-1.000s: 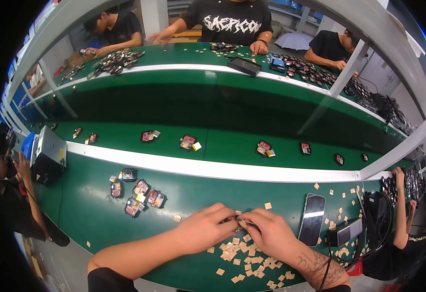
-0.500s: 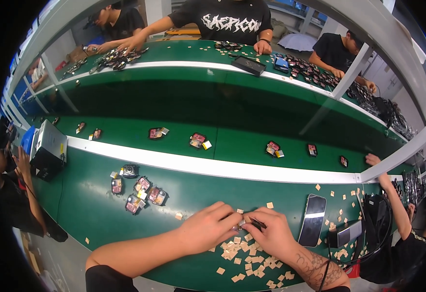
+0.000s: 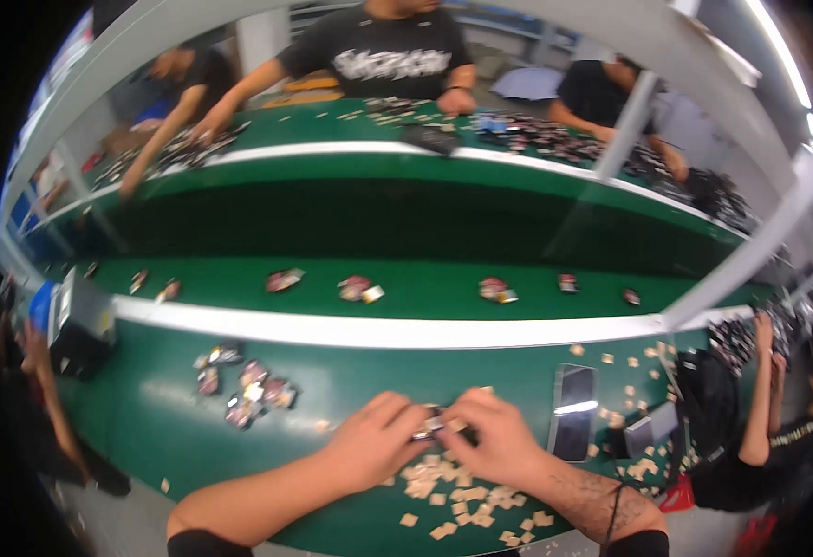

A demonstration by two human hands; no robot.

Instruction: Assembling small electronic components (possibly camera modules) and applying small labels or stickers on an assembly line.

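The left hand (image 3: 374, 446) and right hand (image 3: 499, 444) are meeting over a green bench (image 3: 156, 408), fingers pinching closed on one small dark part (image 3: 429, 425) between them. Tan square tags (image 3: 462, 492) are lying scattered beneath. A phone (image 3: 573, 422) is lying just right. Dark packets (image 3: 244, 390) are clustering left. Beyond a white rail (image 3: 378, 330), more packets (image 3: 360, 288) are sitting on a green belt (image 3: 425, 297). Workers (image 3: 388, 56) are sitting at the far bench.

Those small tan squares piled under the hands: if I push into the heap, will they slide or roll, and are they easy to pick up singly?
The tan squares look flat and thin, so they would probably slide and scatter, not roll. Many overlap in a loose heap, so a push likely shifts several together. Lying flat on the green bench, one probably needs a fingertip pinch.
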